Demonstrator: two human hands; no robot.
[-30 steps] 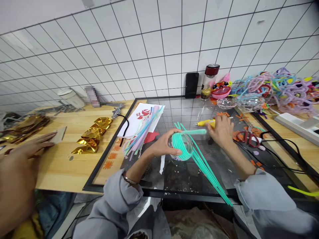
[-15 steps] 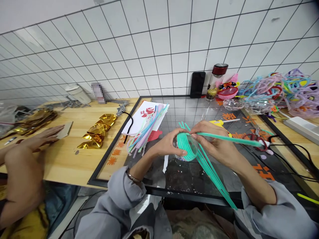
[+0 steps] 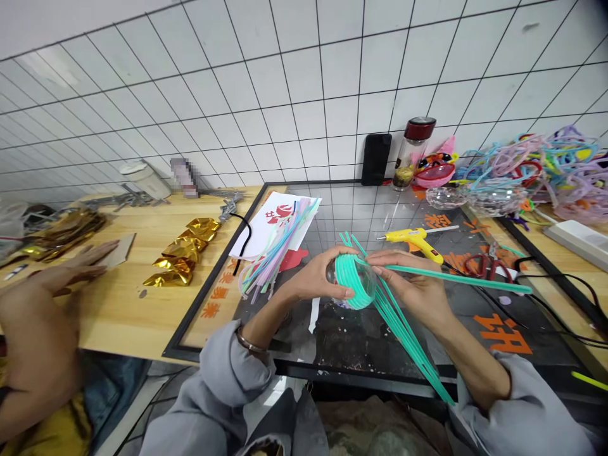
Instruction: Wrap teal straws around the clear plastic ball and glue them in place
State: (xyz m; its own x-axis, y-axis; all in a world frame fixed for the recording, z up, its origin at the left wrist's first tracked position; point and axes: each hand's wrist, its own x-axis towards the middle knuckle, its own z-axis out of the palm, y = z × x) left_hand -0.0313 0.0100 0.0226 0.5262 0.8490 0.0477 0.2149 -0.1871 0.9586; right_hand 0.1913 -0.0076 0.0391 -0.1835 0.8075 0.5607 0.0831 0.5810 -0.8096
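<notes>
My left hand (image 3: pixel 317 278) is wrapped round a clear round ball (image 3: pixel 352 283) that is partly covered with coiled teal pipe cleaner. My right hand (image 3: pixel 412 286) pinches a teal pipe cleaner (image 3: pixel 456 277) at the ball; its free end stretches out to the right. A bundle of loose teal pipe cleaners (image 3: pixel 403 335) lies under my hands and runs down toward the front edge of the glass mat (image 3: pixel 375 342).
A yellow glue gun (image 3: pixel 417 239), red scissors (image 3: pixel 485 265) and black cables lie to the right. Pastel pipe cleaners (image 3: pixel 280 247) on white paper, gold foil pieces (image 3: pixel 183 256) and another person's hand (image 3: pixel 71 269) are on the left. A phone (image 3: pixel 374 159), a jar (image 3: pixel 408 154) and a tangle of coloured pipe cleaners (image 3: pixel 546 168) stand at the back.
My right hand came from the glue gun with a teal pipe cleaner to the ball and now presses it there. The strand's free end swung out to the right.
</notes>
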